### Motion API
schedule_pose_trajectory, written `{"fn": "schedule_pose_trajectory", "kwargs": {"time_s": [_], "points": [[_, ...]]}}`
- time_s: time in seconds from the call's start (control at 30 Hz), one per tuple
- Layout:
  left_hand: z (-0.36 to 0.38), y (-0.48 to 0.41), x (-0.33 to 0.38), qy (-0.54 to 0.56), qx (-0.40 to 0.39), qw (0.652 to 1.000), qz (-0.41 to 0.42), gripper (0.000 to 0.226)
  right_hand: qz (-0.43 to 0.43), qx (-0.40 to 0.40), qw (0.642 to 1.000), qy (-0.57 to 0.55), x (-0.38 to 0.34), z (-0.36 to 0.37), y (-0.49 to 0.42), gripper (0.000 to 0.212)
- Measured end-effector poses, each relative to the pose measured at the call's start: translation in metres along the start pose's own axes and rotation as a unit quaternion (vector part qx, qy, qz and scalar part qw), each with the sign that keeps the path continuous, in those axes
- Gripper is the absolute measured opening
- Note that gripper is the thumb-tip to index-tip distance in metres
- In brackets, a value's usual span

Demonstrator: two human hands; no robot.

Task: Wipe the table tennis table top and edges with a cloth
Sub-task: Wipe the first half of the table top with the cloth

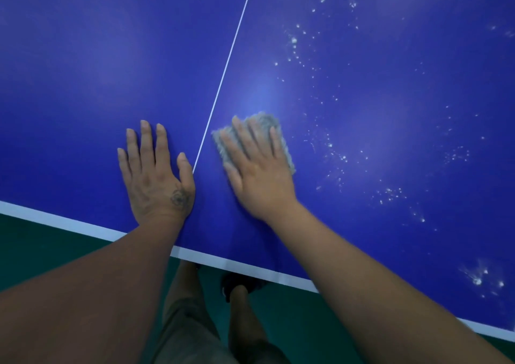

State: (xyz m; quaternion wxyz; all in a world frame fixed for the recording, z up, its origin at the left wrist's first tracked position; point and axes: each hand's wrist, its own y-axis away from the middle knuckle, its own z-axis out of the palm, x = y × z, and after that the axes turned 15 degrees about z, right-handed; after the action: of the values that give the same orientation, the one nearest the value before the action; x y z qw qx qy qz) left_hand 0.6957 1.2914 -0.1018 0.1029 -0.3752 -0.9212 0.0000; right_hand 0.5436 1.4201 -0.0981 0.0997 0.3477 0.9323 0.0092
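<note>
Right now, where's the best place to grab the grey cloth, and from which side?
Probably pinch the cloth by its far right corner, coming from the right: it lies flat on the table under the right hand, and its edge pokes out free there.

head view, close, looking down over table

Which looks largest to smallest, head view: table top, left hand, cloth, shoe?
1. table top
2. left hand and cloth: alike, cloth half covered by right hand
3. shoe, farther away
</note>
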Motion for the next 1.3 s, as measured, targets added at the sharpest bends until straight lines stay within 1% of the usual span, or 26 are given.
{"fn": "schedule_pose_trajectory", "kwargs": {"time_s": [0.07, 0.17, 0.23, 0.3, 0.37, 0.43, 0.5, 0.57, 0.6, 0.67, 0.77, 0.87, 0.93, 1.03, 1.13, 1.2, 1.3], "points": [[-0.001, 0.000, 0.000, 0.007, 0.001, 1.000, 0.000, 0.067, -0.041, -0.006, 0.999, -0.017, -0.006, 0.007, 0.042, 0.059], [-0.003, 0.000, 0.001, 0.013, -0.001, 1.000, -0.002, 0.066, -0.098, -0.040, 0.994, -0.020, -0.004, 0.010, 0.088, 0.061], [-0.004, -0.001, 0.002, 0.016, -0.006, 1.000, -0.003, 0.066, -0.146, -0.053, 0.988, -0.006, 0.007, 0.007, 0.087, 0.059], [-0.004, -0.001, 0.002, 0.016, -0.007, 1.000, -0.004, 0.066, -0.176, -0.050, 0.983, 0.006, 0.021, 0.002, 0.060, 0.056], [-0.004, -0.001, 0.002, 0.016, -0.007, 1.000, -0.004, 0.065, -0.148, -0.029, 0.988, 0.024, 0.035, -0.005, 0.014, 0.053], [-0.003, -0.001, 0.001, 0.015, -0.007, 1.000, -0.006, 0.065, -0.067, -0.014, 0.997, 0.044, 0.050, -0.012, -0.037, 0.054], [-0.002, -0.001, 0.002, 0.010, -0.008, 1.000, -0.006, 0.064, 0.033, -0.031, 0.998, 0.051, 0.058, -0.019, -0.073, 0.061], [-0.003, -0.002, 0.002, 0.006, -0.011, 1.000, -0.005, 0.063, 0.099, -0.043, 0.993, 0.047, 0.047, -0.019, -0.079, 0.064], [-0.003, -0.002, 0.003, 0.006, -0.011, 1.000, -0.004, 0.063, 0.105, -0.039, 0.993, 0.047, 0.035, -0.016, -0.070, 0.064], [-0.004, -0.002, 0.003, 0.010, -0.009, 1.000, -0.005, 0.062, 0.076, -0.031, 0.996, 0.033, 0.008, -0.008, -0.029, 0.064], [-0.005, -0.002, 0.003, 0.016, -0.004, 1.000, -0.004, 0.061, 0.021, -0.026, 0.999, -0.015, -0.020, 0.006, 0.063, 0.063], [-0.006, -0.001, 0.004, 0.022, -0.007, 1.000, -0.008, 0.062, -0.034, -0.047, 0.998, -0.035, -0.014, 0.012, 0.136, 0.063], [-0.008, -0.002, 0.004, 0.023, -0.014, 1.000, -0.010, 0.062, -0.087, -0.067, 0.993, -0.031, 0.005, 0.011, 0.153, 0.060], [-0.007, -0.001, 0.004, 0.024, -0.015, 1.000, -0.009, 0.063, -0.175, -0.074, 0.982, -0.002, 0.043, 0.002, 0.130, 0.058], [-0.004, 0.000, 0.002, 0.021, -0.010, 1.000, -0.008, 0.063, -0.196, -0.046, 0.979, 0.027, 0.087, -0.011, 0.072, 0.055], [-0.001, 0.000, 0.000, 0.015, -0.008, 1.000, -0.007, 0.063, -0.161, -0.043, 0.985, 0.047, 0.113, -0.022, 0.027, 0.057], [0.000, 0.001, 0.000, 0.009, -0.008, 1.000, -0.005, 0.064, -0.066, -0.058, 0.995, 0.047, 0.129, -0.038, -0.019, 0.068]]}}
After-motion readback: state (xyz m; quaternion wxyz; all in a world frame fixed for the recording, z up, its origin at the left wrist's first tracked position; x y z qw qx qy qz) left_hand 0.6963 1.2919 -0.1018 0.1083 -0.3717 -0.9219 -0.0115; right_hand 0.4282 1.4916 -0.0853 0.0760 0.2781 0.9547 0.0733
